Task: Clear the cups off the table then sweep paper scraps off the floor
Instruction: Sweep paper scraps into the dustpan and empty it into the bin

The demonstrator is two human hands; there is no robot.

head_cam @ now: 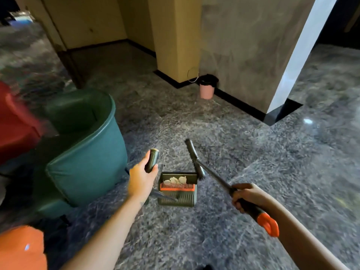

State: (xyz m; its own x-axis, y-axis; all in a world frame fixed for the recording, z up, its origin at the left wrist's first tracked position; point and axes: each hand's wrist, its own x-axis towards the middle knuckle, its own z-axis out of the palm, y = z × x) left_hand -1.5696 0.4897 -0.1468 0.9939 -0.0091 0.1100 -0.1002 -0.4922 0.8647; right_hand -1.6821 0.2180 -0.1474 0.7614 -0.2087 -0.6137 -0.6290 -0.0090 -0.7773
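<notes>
So the left hand [141,177] is curled around the top of the dark upright handle [152,160] of a dark green plastic dustpan [177,199], thumb side up, solid grip. The pan is low over the grey marbled floor [253,152]; honestly can't tell if it's resting on it or just off it. The crumpled white paper scraps [175,179] are all inside the pan, bunched at its far end right behind the orange comb strip [177,187] that runs across it. The right hand [246,196] is wrapped tight around the black broom pole [214,178] just right of the pan, with the pole's orange hanging loop [267,224] sticking out behind the fist. The narrow black broom head [194,157] is tilted up, its lower end at the pan's far right corner. A teal padded tub armchair [87,168] is just left of the pan, and a small pink bin with a black liner [206,90] stands well beyond it, against the wall.
</notes>
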